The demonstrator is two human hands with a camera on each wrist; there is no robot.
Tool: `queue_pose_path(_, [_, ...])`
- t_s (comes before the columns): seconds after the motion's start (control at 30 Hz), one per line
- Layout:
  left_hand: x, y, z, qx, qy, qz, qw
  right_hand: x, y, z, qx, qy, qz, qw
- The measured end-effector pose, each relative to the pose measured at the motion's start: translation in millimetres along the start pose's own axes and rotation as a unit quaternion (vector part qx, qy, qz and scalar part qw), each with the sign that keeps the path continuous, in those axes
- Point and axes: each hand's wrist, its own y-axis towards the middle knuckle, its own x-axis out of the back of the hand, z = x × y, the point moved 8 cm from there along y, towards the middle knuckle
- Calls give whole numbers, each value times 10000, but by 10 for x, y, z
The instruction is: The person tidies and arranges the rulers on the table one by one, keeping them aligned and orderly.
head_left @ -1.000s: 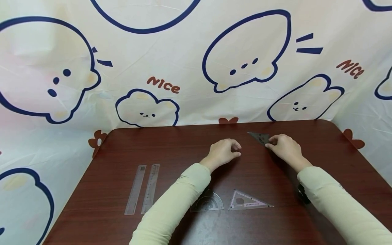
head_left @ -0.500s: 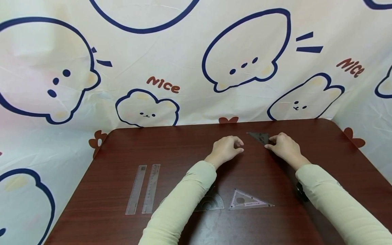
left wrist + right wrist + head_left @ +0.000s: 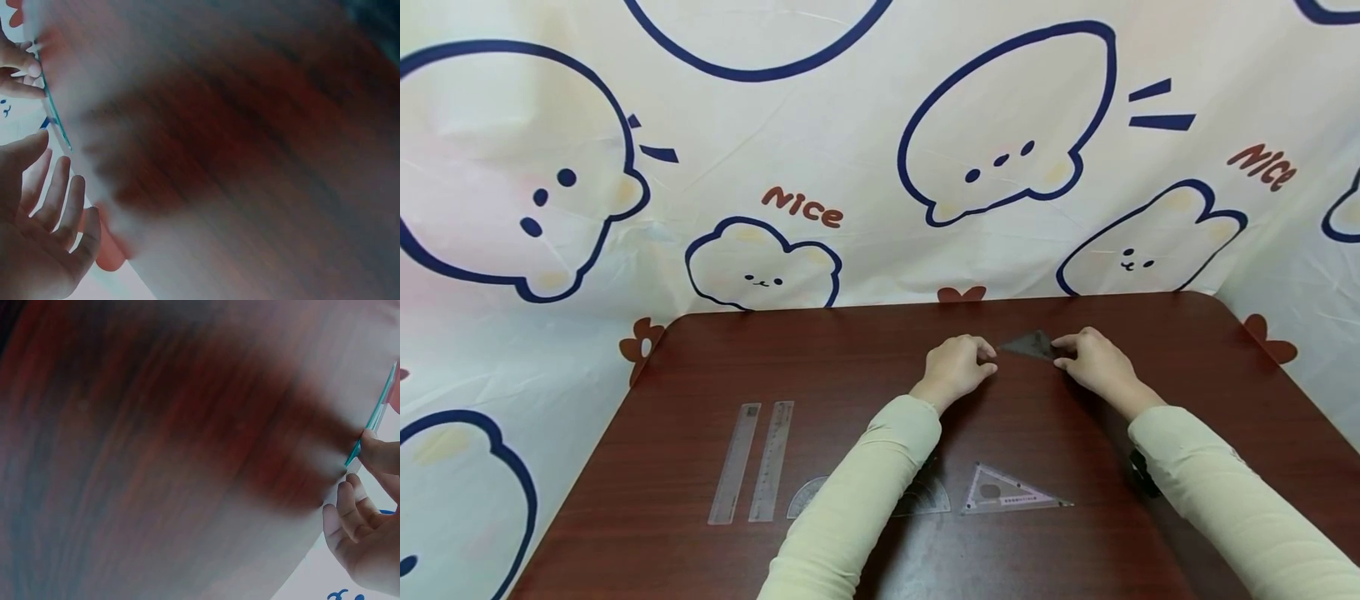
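At the back right of the table, my right hand (image 3: pixel 1097 364) pinches the right end of a clear triangular set square (image 3: pixel 1027 344) between thumb and fingers. In the right wrist view the set square (image 3: pixel 373 425) appears edge-on as a thin green-blue strip, with the right thumb on it. My left hand (image 3: pixel 957 367) hovers just left of its pointed tip, fingers loosely bent and holding nothing. From the left wrist view, the left fingers (image 3: pixel 59 194) are spread and relaxed, apart from the set square (image 3: pixel 55 112).
Two clear rulers (image 3: pixel 735 463) lie side by side on the table (image 3: pixel 662 467) at left. Clear protractors (image 3: pixel 928 497) lie partly hidden under the left sleeve (image 3: pixel 865 492). Another set square (image 3: pixel 1009 492) lies right of them. A patterned cloth (image 3: pixel 865 150) hangs behind the table.
The set square has turned in the right hand, its pointed tip swinging toward me and left. My left hand has moved right toward that tip. A second protractor shows from behind the left sleeve.
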Motion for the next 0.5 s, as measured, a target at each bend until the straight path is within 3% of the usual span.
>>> queue_pose_path(0.5, [-92,60,-73,441,93,23,9990,-43,22,67,145,500,60,9986])
